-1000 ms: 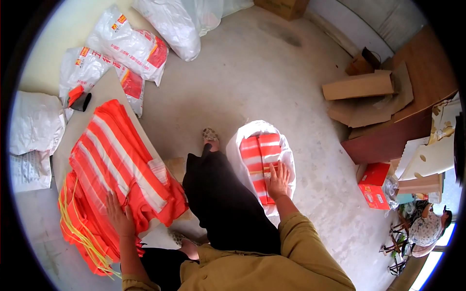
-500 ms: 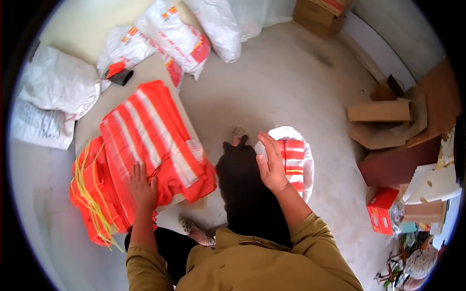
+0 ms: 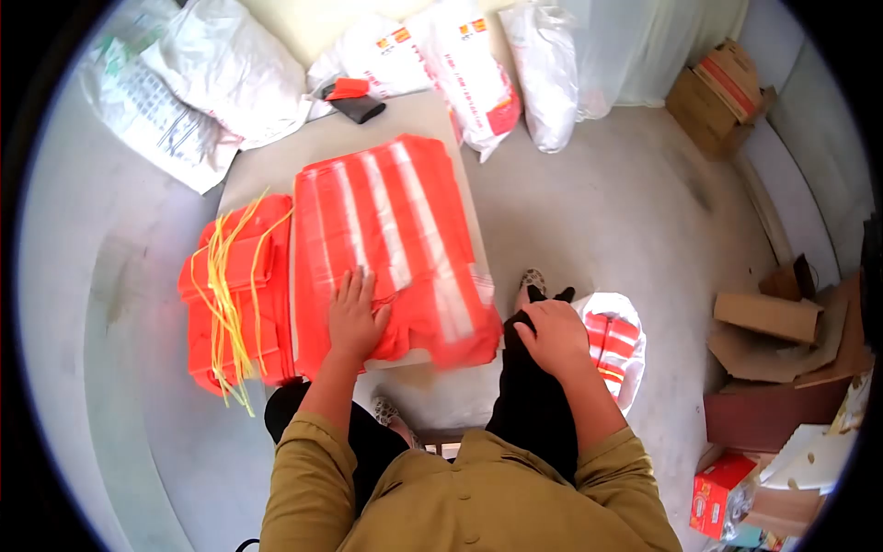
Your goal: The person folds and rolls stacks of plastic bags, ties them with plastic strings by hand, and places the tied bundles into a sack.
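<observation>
My left hand (image 3: 357,315) lies flat with its fingers apart on a pile of orange fabric with pale stripes (image 3: 391,216). Beside that pile, at the left, yellow strings (image 3: 225,294) lie across folded orange fabric (image 3: 198,317). My right hand (image 3: 554,333) rests on my black-clad knee, fingers slightly spread, holding nothing. Just right of it, a white sack (image 3: 635,373) on the floor holds orange and white striped bundles (image 3: 612,340), partly hidden by my hand and arm. A dark and orange item (image 3: 357,103) sits at the table's far end.
The fabric lies on a low table (image 3: 267,166). White sacks (image 3: 474,78) stand behind it, with more (image 3: 230,74) at the far left. Cardboard boxes (image 3: 717,101) stand at the back right; flattened cardboard (image 3: 768,322) and a red box (image 3: 717,497) are at the right.
My right hand has moved off the striped bundles in the sack and onto my knee. The view has swung left, while my left hand stays on the fabric pile.
</observation>
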The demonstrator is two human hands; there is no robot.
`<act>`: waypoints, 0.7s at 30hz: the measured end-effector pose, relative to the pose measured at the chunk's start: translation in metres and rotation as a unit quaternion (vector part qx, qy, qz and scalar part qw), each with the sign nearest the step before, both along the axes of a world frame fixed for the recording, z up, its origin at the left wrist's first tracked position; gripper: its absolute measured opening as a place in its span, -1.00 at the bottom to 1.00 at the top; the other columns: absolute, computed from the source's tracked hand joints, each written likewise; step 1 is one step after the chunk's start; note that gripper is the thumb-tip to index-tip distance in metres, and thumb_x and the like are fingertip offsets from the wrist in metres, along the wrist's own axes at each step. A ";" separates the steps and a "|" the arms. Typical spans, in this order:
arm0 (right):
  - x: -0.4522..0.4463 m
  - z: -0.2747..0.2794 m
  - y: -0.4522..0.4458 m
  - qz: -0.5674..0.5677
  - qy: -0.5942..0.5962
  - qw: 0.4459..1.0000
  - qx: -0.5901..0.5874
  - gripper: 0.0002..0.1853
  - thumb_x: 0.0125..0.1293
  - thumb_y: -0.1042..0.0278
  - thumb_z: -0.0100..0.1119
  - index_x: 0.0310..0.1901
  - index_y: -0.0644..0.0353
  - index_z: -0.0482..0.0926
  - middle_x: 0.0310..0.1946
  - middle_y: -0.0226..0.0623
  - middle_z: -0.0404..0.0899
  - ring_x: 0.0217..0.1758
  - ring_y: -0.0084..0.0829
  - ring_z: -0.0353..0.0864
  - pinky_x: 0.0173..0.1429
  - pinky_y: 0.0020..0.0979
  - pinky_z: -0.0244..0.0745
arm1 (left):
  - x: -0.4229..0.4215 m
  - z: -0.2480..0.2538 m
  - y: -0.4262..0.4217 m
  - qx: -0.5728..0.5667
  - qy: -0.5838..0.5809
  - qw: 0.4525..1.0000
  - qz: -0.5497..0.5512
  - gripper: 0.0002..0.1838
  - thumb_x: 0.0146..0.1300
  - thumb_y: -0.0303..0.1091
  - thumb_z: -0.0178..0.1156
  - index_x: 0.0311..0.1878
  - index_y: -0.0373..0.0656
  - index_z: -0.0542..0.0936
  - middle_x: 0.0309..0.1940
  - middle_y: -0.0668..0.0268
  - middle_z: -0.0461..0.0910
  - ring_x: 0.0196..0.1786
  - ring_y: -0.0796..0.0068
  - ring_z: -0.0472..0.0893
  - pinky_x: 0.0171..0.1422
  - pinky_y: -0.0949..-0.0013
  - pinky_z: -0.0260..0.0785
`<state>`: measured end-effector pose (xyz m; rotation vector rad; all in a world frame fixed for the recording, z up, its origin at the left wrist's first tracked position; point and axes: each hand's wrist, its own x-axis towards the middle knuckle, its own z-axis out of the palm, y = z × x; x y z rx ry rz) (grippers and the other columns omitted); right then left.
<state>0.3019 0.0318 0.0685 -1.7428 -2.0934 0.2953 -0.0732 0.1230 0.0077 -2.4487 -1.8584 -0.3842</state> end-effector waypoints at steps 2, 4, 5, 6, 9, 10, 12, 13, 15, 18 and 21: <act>0.001 0.000 0.000 -0.003 -0.005 1.000 0.017 -0.73 0.36 0.19 0.31 -0.06 0.20 0.65 -0.13 -0.15 0.71 0.06 -0.05 0.64 0.23 -0.07 0.50 | 0.001 0.003 0.000 0.000 -0.006 1.000 0.001 -0.23 0.39 0.04 0.22 0.60 -0.04 0.35 0.65 0.12 0.23 0.68 0.01 0.19 0.69 -0.16 0.03; 0.001 0.000 0.000 -0.013 -0.013 1.000 0.021 -0.74 0.36 0.21 0.31 -0.06 0.20 0.66 -0.14 -0.16 0.71 0.05 -0.05 0.64 0.21 -0.07 0.50 | -0.001 0.001 0.000 0.009 -0.011 1.000 -0.006 -0.23 0.40 0.06 0.21 0.59 -0.05 0.35 0.65 0.11 0.23 0.68 0.01 0.20 0.66 -0.20 0.06; 0.002 0.000 0.000 -0.012 -0.010 1.000 0.023 -0.74 0.36 0.22 0.31 -0.06 0.20 0.66 -0.13 -0.16 0.71 0.05 -0.05 0.64 0.21 -0.07 0.50 | -0.002 0.000 0.000 0.006 -0.010 1.000 -0.005 -0.23 0.40 0.07 0.21 0.59 -0.05 0.35 0.65 0.10 0.24 0.68 0.00 0.19 0.66 -0.20 0.06; 0.003 0.000 0.000 -0.012 -0.007 1.000 0.026 -0.75 0.36 0.22 0.31 -0.07 0.20 0.66 -0.13 -0.16 0.71 0.05 -0.04 0.64 0.21 -0.06 0.50 | -0.001 0.002 0.000 0.004 -0.010 1.000 -0.004 -0.23 0.40 0.07 0.21 0.59 -0.06 0.35 0.64 0.10 0.24 0.68 0.00 0.19 0.66 -0.20 0.05; 0.003 -0.001 0.000 -0.017 0.007 0.999 0.037 -0.76 0.36 0.22 0.30 -0.09 0.21 0.66 -0.12 -0.16 0.72 0.05 -0.03 0.64 0.21 -0.05 0.51 | 0.000 0.006 0.001 -0.010 -0.014 1.000 0.000 -0.22 0.40 0.09 0.21 0.59 -0.06 0.34 0.63 0.08 0.26 0.69 -0.01 0.17 0.67 -0.20 0.04; 0.004 -0.002 0.000 -0.021 0.013 0.999 0.042 -0.76 0.36 0.22 0.30 -0.10 0.21 0.66 -0.12 -0.15 0.72 0.05 -0.03 0.64 0.20 -0.05 0.51 | 0.002 0.011 0.002 -0.016 -0.016 1.000 0.000 -0.21 0.40 0.10 0.22 0.59 -0.07 0.34 0.63 0.08 0.27 0.69 -0.02 0.17 0.67 -0.20 0.04; 0.005 -0.004 0.002 -0.017 0.016 0.999 0.047 -0.76 0.36 0.21 0.30 -0.11 0.22 0.67 -0.13 -0.15 0.73 0.04 -0.02 0.64 0.20 -0.04 0.52 | 0.010 0.046 0.006 -0.120 0.019 0.992 0.037 -0.22 0.37 0.07 0.27 0.57 -0.08 0.38 0.62 0.07 0.27 0.69 -0.01 0.15 0.68 -0.20 0.02; 0.005 -0.004 0.002 -0.015 0.018 0.999 0.049 -0.76 0.36 0.21 0.30 -0.12 0.22 0.67 -0.14 -0.15 0.73 0.04 -0.02 0.65 0.20 -0.04 0.52 | 0.017 0.072 0.005 -0.173 0.037 0.983 0.055 -0.22 0.36 0.05 0.30 0.55 -0.09 0.39 0.62 0.06 0.28 0.70 -0.01 0.15 0.69 -0.21 0.00; 0.003 -0.001 0.005 -0.017 0.005 1.000 0.016 -0.74 0.37 0.20 0.30 -0.07 0.21 0.70 -0.10 -0.17 0.75 0.08 -0.05 0.66 0.22 -0.06 0.54 | 0.027 0.098 0.002 -0.072 -0.046 0.996 -0.006 -0.25 0.32 -0.01 0.35 0.51 -0.11 0.44 0.60 0.04 0.29 0.69 -0.03 0.17 0.67 -0.19 0.07; -0.001 -0.002 0.006 -0.015 0.010 1.000 0.015 -0.75 0.37 0.18 0.28 -0.10 0.19 0.69 -0.13 -0.15 0.74 0.05 -0.02 0.66 0.19 -0.05 0.54 | 0.065 0.176 -0.026 -0.030 -0.329 0.933 -0.140 -0.39 0.29 -0.26 0.39 0.40 -0.16 0.57 0.53 0.00 0.39 0.60 -0.10 0.32 0.59 -0.13 0.25; -0.005 0.005 0.006 -0.022 0.006 1.000 -0.011 -0.76 0.37 0.18 0.27 -0.12 0.17 0.68 -0.16 -0.14 0.73 0.02 0.00 0.65 0.16 -0.03 0.53 | 0.078 0.256 -0.071 -0.056 -0.449 0.817 -0.357 -0.57 0.27 -0.47 0.35 0.22 -0.22 0.65 0.42 0.06 0.54 0.46 0.04 0.52 0.45 0.07 0.44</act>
